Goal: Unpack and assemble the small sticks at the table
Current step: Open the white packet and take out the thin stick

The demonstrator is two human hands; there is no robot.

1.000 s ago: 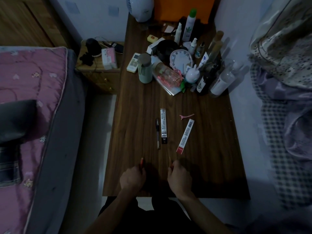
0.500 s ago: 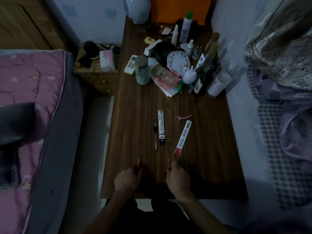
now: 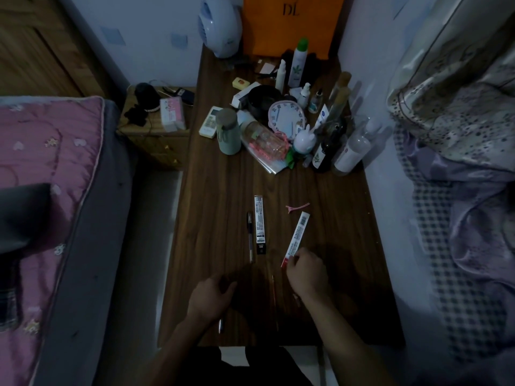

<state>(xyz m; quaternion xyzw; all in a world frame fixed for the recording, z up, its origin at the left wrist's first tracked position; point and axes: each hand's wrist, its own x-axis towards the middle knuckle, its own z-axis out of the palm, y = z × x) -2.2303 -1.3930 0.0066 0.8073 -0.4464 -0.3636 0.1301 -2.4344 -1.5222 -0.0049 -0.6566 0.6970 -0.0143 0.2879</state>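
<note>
On the dark wooden table (image 3: 211, 207), my right hand (image 3: 306, 271) is closed on the near end of a long red-and-white packet (image 3: 297, 235), which lies slanted. My left hand (image 3: 211, 296) rests near the front edge, curled around a thin pen-like barrel (image 3: 220, 325) whose tip pokes out below the wrist. Between my hands a thin refill stick (image 3: 274, 291) lies loose on the wood. Further out, a black packet (image 3: 260, 224) and a dark pen (image 3: 250, 235) lie side by side, untouched.
A pink hair clip (image 3: 296, 207) lies just beyond the red-and-white packet. Bottles, a clock (image 3: 285, 118), a mug (image 3: 228, 132) and boxes crowd the table's far half. A bed (image 3: 47, 190) runs along the left and bedding (image 3: 459, 162) along the right.
My right hand has let go of the thin stick, which now lies on the table, and reached forward-right to the red-and-white packet. My left hand has turned, hiding the red tip it held upright.
</note>
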